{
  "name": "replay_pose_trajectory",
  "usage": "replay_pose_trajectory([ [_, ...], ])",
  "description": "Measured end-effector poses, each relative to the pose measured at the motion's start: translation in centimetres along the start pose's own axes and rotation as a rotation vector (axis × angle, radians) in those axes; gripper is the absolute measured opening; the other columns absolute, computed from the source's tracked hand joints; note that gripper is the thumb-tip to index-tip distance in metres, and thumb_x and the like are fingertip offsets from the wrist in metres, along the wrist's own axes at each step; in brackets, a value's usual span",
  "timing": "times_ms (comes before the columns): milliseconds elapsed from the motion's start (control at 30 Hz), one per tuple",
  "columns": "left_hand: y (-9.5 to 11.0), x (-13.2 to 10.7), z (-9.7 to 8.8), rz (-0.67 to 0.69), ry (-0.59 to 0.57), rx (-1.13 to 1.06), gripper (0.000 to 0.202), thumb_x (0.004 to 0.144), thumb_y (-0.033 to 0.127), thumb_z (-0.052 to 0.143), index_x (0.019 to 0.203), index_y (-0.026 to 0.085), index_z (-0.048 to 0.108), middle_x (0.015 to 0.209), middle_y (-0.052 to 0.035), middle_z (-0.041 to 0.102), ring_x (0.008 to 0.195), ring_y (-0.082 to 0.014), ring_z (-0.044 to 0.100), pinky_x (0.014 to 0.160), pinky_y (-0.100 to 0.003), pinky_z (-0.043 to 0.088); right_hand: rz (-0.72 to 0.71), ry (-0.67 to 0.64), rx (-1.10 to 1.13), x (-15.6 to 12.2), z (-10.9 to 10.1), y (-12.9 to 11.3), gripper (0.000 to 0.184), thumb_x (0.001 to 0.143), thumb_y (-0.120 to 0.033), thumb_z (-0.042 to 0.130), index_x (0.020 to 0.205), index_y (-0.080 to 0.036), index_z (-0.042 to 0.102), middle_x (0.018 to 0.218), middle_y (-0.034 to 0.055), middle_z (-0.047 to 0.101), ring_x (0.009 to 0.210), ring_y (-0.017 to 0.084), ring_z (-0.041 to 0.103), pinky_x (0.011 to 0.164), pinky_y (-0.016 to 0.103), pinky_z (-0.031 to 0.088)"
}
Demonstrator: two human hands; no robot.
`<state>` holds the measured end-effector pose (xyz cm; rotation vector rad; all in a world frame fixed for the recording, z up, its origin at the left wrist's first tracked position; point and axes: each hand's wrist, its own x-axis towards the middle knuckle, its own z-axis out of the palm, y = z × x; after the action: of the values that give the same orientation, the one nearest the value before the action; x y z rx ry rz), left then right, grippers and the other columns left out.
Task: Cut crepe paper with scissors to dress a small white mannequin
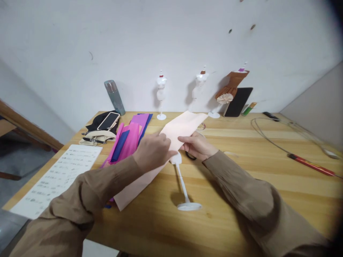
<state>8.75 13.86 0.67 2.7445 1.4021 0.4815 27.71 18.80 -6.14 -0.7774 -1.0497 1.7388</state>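
Note:
A long strip of pale pink paper (184, 124) slants across the middle of the view, its lower end reaching down to the left. My left hand (152, 151) is closed on the strip's near side, fingers curled over its edge. With thumb on top and fingers beneath, my right hand (197, 145) pinches the strip's right edge. Just under the paper stands a small white mannequin stand (183, 184); its round base shows on the table, and its upper part is hidden behind the paper and my hands.
Coloured paper (131, 139) lies left, near a printed sheet (59, 178), a phone (108, 121) and a flask (115, 97). Two bare mini mannequins (161, 93) and one in a brown paper dress (232, 84) stand by the wall. A red-handled tool (311, 165) with cable lies right.

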Motion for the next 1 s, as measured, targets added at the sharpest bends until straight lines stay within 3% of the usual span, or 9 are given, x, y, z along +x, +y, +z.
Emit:
replay_pose_trajectory([
  [100,-2.2,1.4,-0.4,-0.190,0.047,-0.430,0.031,0.085,0.038,0.064,0.105,0.014,0.067,0.112,-0.0160,0.068,0.109,-0.0322,0.061,0.089,-0.041,0.045,0.002,-0.041,0.000,-0.4,0.2,-0.4,0.033,0.061,-0.015,0.081,0.092,-0.017,0.070,0.091,0.0061,0.077,0.080,0.021,0.072,0.073,0.032,0.061],
  [233,-4.2,2.5,-0.2,-0.360,-0.305,-1.077,0.048,0.075,0.049,0.070,0.109,0.015,0.068,0.103,-0.0116,0.072,0.093,-0.0261,0.068,0.076,-0.034,0.052,0.072,-0.145,-0.078,-1.3,1.0,-1.0,0.032,0.056,-0.024,0.087,0.083,-0.016,0.072,0.086,0.0066,0.077,0.077,0.019,0.071,0.072,0.030,0.059],
  [300,-4.6,2.5,0.3,-0.418,-0.359,-1.116,0.044,0.067,0.047,0.076,0.094,0.012,0.071,0.090,-0.0109,0.073,0.079,-0.0223,0.067,0.066,-0.030,0.050,0.087,-0.121,-0.130,-1.4,1.2,-1.1,0.035,0.057,-0.029,0.088,0.086,-0.015,0.073,0.088,0.0070,0.077,0.076,0.018,0.070,0.071,0.030,0.058],
  [400,-4.9,2.2,0.9,-0.447,-0.282,-1.073,0.038,0.062,0.042,0.080,0.079,0.010,0.071,0.075,-0.0080,0.070,0.066,-0.0171,0.063,0.059,-0.026,0.046,0.043,-0.002,-0.186,-1.1,1.0,-1.2,0.038,0.056,-0.033,0.089,0.084,-0.015,0.073,0.082,0.0056,0.077,0.067,0.016,0.067,0.061,0.026,0.054],
  [600,-5.1,1.5,2.5,-0.396,-0.400,-1.323,0.047,0.057,0.039,0.087,0.092,0.010,0.074,0.091,-0.0120,0.075,0.085,-0.0240,0.069,0.077,-0.033,0.053,-0.058,0.059,-0.135,-0.5,0.4,-1.1,0.040,0.055,-0.037,0.091,0.083,-0.015,0.073,0.083,0.0062,0.077,0.075,0.019,0.070,0.073,0.031,0.056],
  [700,-5.2,1.1,2.9,-0.462,-0.428,-1.462,0.051,0.051,0.031,0.090,0.094,0.009,0.074,0.092,-0.0136,0.076,0.082,-0.0252,0.070,0.078,-0.035,0.054,-0.062,0.038,-0.230,-0.5,0.0,-1.4,0.040,0.058,-0.044,0.089,0.079,-0.014,0.072,0.074,0.0055,0.075,0.065,0.016,0.067,0.064,0.027,0.054],
  [800,-5.3,0.6,2.2,-0.534,-0.370,-1.518,0.051,0.053,0.027,0.088,0.098,0.009,0.074,0.089,-0.0119,0.076,0.075,-0.0227,0.069,0.072,-0.033,0.053,-0.009,0.019,-0.383,-0.6,-0.7,-2.1,0.047,0.060,-0.055,0.086,0.072,-0.012,0.069,0.067,0.0065,0.071,0.056,0.012,0.062,0.049,0.021,0.046],
  [867,-5.3,0.1,1.3,-0.572,-0.318,-1.516,0.049,0.054,0.026,0.087,0.098,0.010,0.073,0.086,-0.0098,0.075,0.072,-0.0207,0.068,0.071,-0.031,0.053,0.041,0.001,-0.377,-0.6,-0.9,-2.4,0.053,0.059,-0.059,0.085,0.079,-0.012,0.070,0.070,0.0074,0.072,0.058,0.013,0.064,0.046,0.020,0.045],
  [1000,-5.2,-1.2,0.4,-0.647,-0.309,-1.502,0.047,0.054,0.024,0.085,0.098,0.012,0.070,0.078,-0.0066,0.074,0.066,-0.0187,0.066,0.067,-0.029,0.053,0.098,-0.037,-0.445,-0.5,-0.9,-2.4,0.047,0.065,-0.053,0.082,0.087,-0.014,0.068,0.073,0.0068,0.072,0.057,0.012,0.064,0.044,0.019,0.044],
])
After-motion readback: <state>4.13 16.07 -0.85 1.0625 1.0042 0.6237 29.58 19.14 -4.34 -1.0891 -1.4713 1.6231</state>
